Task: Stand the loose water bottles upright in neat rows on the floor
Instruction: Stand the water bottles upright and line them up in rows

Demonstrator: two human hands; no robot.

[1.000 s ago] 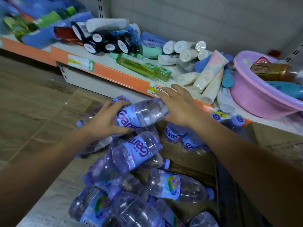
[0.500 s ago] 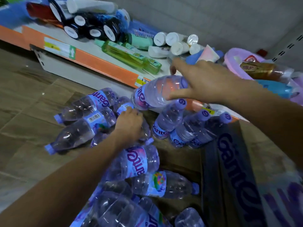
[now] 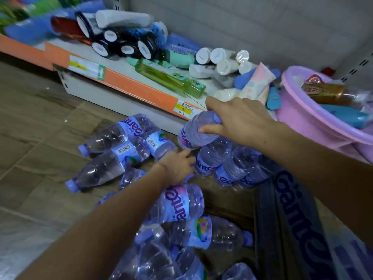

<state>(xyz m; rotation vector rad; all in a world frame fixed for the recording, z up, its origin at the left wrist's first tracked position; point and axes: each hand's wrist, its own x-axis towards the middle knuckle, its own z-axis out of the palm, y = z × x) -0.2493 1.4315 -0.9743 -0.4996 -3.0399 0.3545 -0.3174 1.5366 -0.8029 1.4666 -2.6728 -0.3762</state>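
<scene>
Right hand (image 3: pixel 240 122) with fingers curled around a raised water bottle (image 3: pixel 198 131); left hand (image 3: pixel 177 165), fingers hidden, grip indiscernible, among fallen bottles (image 3: pixel 113 158).

**Q:** How many water bottles lie left of the one pink basin (image 3: pixel 298 118)?

**A:** Three standing bottles (image 3: pixel 232 168) nearest it and one held bottle (image 3: pixel 193 134) in the right hand (image 3: pixel 242 122). At least four lying bottles (image 3: pixel 105 168) are farther left.

**Q:** Anything else?

**A:** Two green bottles (image 3: pixel 167 77) and at least four black jars (image 3: pixel 126 49), all left of it.
</scene>
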